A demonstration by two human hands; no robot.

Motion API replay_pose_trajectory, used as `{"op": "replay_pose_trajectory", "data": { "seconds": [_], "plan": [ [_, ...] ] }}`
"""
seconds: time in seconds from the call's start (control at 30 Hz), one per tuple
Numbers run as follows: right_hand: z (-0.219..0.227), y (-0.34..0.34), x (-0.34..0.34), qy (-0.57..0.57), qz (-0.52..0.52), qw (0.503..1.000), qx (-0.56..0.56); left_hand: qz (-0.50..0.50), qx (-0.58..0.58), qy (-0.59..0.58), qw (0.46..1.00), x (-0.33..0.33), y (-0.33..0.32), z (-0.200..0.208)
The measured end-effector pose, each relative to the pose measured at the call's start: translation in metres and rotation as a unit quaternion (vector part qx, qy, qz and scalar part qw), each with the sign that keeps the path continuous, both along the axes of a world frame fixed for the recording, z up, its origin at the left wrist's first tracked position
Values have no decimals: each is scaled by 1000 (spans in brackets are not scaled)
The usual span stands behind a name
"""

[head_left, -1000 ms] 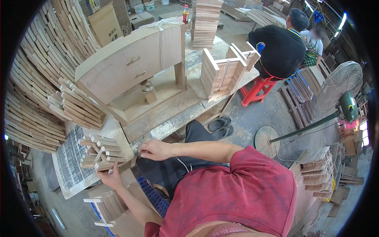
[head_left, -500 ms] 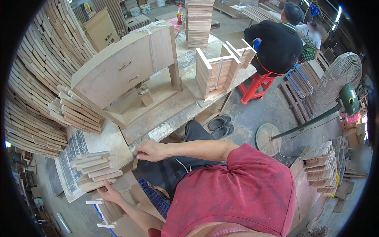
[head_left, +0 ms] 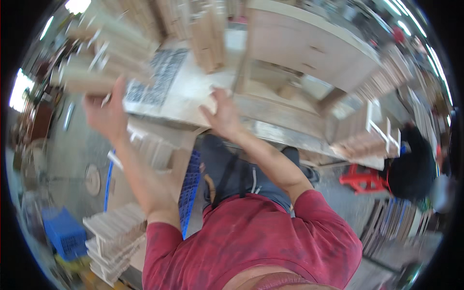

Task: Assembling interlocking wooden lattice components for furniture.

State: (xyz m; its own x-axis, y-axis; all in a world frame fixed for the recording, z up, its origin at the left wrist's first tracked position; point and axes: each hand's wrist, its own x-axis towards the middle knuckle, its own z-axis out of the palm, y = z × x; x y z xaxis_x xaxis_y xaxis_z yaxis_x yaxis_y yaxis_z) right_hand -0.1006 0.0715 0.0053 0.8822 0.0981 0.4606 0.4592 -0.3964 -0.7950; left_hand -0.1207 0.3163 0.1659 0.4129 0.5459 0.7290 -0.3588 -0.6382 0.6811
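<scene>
Blurred by motion, my left hand [head_left: 107, 112] is raised at the near side of a pile of pale wooden strips [head_left: 104, 65] on the left end of the table [head_left: 186, 99]. Its fingers look apart; whether they touch the strips is unclear. My right hand [head_left: 223, 113] hovers over the table's near edge, fingers spread, with nothing in it. Just beyond it stands a bundle of wooden strips [head_left: 207, 41]. Right of that is a large curved wooden frame [head_left: 309, 38] with a pale panel and two small slots.
A patterned dark patch [head_left: 157, 77] marks the tabletop. Below my left arm are wooden parts [head_left: 154, 150] beside a blue plastic crate [head_left: 191, 188]. Stacked wooden pieces [head_left: 116, 237] and a blue basket [head_left: 65, 232] are lower left. At right are slatted wooden assemblies [head_left: 362, 133], a red stool [head_left: 365, 179] and a seated person [head_left: 413, 164].
The view has swung toward the left. My left hand has come up beside the pile of strips. My right hand has moved from the table edge by my lap, fingers now spread.
</scene>
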Motion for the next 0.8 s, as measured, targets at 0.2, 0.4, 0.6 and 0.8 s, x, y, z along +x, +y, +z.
{"op": "replay_pose_trajectory", "data": {
  "seconds": [0.2, 0.4, 0.6, 0.8],
  "plan": [
    [26, 53, 88, -106, -166, 980, -24, 120, 112, -21, 986, 42, 31, 60],
    [46, 64, 178, -91, -256, 962, -9, 53, 117, -11, 992, 108, 28, 85],
    [48, 75, 206, -84, -280, 956, -13, 3, 154, -13, 988, 158, 30, 87],
    [48, 69, 221, -98, -259, 961, -13, -55, 149, 29, 987, 186, 33, 96]
  ]
}}
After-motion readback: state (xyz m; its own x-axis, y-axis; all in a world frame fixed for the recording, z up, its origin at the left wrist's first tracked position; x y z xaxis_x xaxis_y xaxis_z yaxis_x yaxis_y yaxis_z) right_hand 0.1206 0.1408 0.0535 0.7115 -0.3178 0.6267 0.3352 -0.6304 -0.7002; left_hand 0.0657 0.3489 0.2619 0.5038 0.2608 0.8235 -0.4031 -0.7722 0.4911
